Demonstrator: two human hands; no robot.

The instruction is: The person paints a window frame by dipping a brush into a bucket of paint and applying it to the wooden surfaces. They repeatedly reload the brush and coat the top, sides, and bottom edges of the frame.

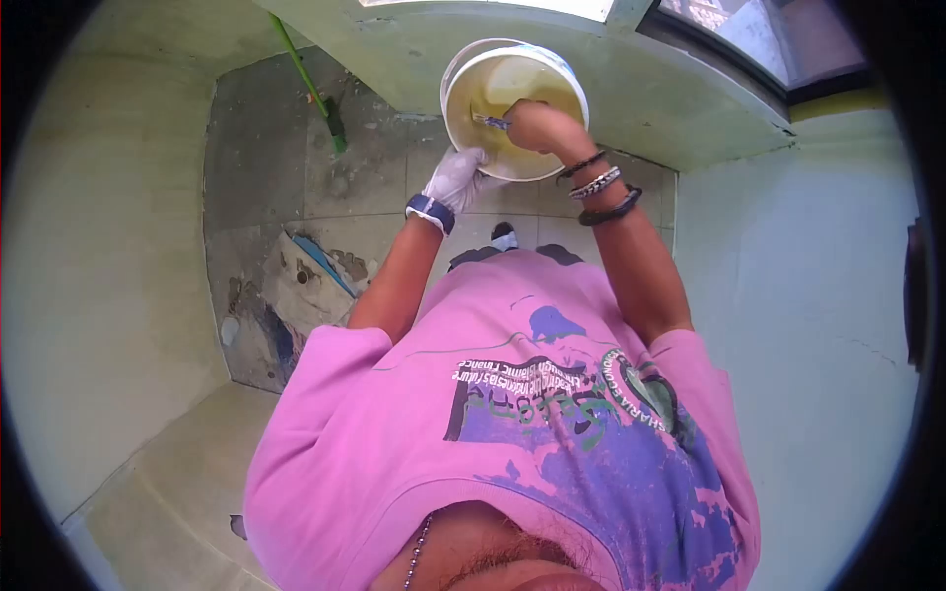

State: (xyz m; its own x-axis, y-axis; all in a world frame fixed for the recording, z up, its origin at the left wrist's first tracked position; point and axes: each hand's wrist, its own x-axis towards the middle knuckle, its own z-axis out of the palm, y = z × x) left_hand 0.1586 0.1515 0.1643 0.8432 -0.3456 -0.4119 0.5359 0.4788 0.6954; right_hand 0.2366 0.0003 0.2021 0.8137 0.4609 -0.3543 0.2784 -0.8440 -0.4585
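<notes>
A white bucket point(454, 118) is held up in front of me, its inside coated with pale yellowish paint. My left hand point(456, 177), in a whitish glove, grips the bucket's near left side; some of its fingers are hidden beneath the bucket. Bare and closed, my right hand point(540, 128) reaches inside the bucket. Its fingers are wrapped round a paintbrush point(492, 122) with blue and white on the part that shows, pointing left toward the bucket's inner wall. The rest of the brush is hidden by the hand.
A green-handled broom point(298, 64) leans at the back left above the stained tile floor point(394, 182). Flat scraps of sheet point(305, 281) lie on the floor at left. Pale green walls point(798, 266) stand close on both sides, with a dark-framed window point(769, 49) at upper right.
</notes>
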